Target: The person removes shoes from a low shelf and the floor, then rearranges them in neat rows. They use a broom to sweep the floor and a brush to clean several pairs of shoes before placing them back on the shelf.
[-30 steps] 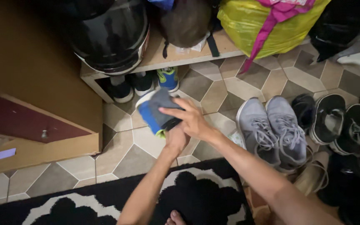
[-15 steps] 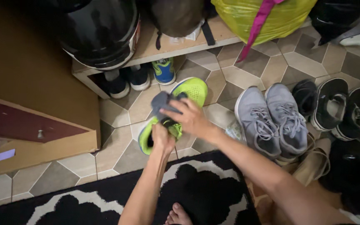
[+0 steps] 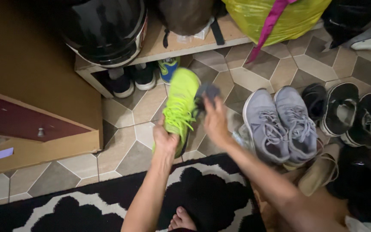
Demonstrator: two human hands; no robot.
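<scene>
Two bare forearms reached forward from the bottom of the view, over a black-and-white rug (image 3: 86, 202) and out above a hexagon-tiled floor (image 3: 254, 79). The left hand (image 3: 165, 139) was closed around the heel end of a neon yellow-green sneaker (image 3: 179, 105), holding it up off the floor with its toe pointing away toward a low wooden shelf (image 3: 159, 47). The right hand (image 3: 215, 120) was closed on a small dark grey cloth (image 3: 207, 91), pressed against the right side of the sneaker near its toe. A bare foot (image 3: 181, 221) showed on the rug below the arms. On the shelf sat a glossy black helmet (image 3: 104, 28) at the left and a bulging yellow plastic bag (image 3: 280, 17) with a pink strap at the right. A pair of grey lace-up sneakers (image 3: 280, 124) stood on the tiles just right of the right wrist, and dark shoes (image 3: 344, 111) lay beyond them.
</scene>
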